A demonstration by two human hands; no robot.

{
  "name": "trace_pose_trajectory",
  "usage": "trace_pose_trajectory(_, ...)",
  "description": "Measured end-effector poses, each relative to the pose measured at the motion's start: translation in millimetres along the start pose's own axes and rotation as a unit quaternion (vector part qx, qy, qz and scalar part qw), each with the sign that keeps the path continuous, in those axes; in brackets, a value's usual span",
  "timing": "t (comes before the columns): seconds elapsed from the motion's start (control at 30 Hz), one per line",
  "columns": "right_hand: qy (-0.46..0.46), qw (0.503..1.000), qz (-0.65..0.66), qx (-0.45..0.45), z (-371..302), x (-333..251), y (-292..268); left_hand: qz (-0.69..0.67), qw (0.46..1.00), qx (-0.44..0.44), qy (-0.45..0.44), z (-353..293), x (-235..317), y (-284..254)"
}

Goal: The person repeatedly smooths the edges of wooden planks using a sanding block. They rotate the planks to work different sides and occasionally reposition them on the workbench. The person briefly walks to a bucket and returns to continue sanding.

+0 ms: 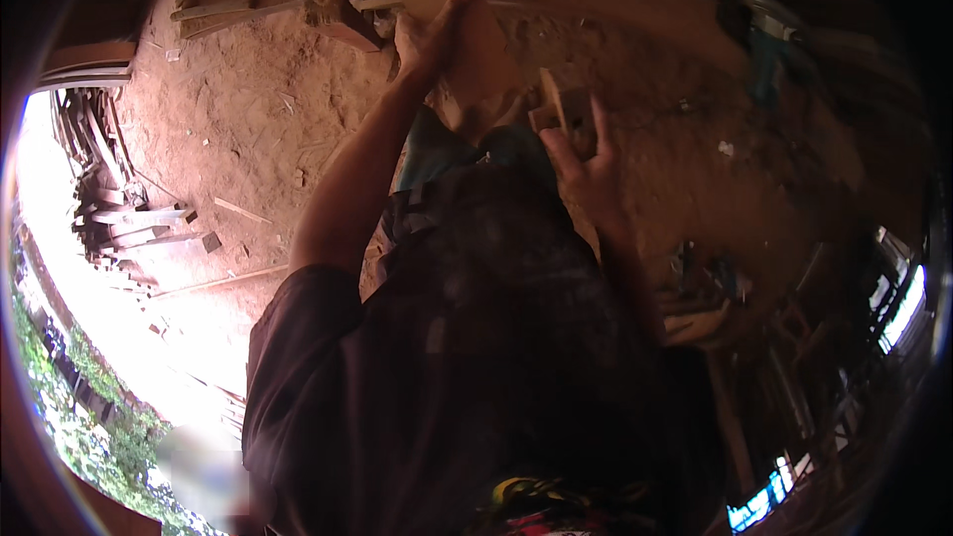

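Left hand (427, 48) with fingers clamped on the left edge of a board (480, 55), right hand (588, 167) with fingers closed around a wooden block (573, 111), block just right of board, dirt floor (248, 89) below.

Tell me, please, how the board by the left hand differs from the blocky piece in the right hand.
Size: the board is far larger than the blocky piece.
Shape: the board is long and flat; the blocky piece is compact.
Hold: the left hand touches the board's edge; the right hand grasps the blocky piece.
Shared: both look brownish.
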State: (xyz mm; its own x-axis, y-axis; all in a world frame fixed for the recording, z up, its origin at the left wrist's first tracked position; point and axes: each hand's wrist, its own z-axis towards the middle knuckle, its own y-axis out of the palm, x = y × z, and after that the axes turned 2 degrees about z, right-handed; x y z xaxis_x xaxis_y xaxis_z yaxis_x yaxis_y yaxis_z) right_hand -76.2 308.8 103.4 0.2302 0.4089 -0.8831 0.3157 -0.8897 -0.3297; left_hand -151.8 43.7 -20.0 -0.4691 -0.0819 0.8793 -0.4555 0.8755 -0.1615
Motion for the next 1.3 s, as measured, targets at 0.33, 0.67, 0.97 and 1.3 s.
trace_pose_trajectory(0.33, -0.156, 0.975, -0.123, -0.098, 1, 15, 60, 0.012, 1.000, 0.010, 0.011, 10, 1, -4)
trace_pose_trajectory(0.67, -0.138, 0.963, -0.120, -0.196, -3, 13, 66, -0.101, 0.994, -0.039, 0.009, 12, 1, -4)
trace_pose_trajectory(0.97, 0.049, 0.994, 0.003, -0.102, -22, 29, 25, -0.167, 0.984, -0.043, -0.042, 39, 15, -22)
trace_pose_trajectory(1.3, 0.129, 0.984, 0.050, 0.113, -37, 87, -14, 0.103, 0.992, 0.059, 0.052, 6, 39, -3)
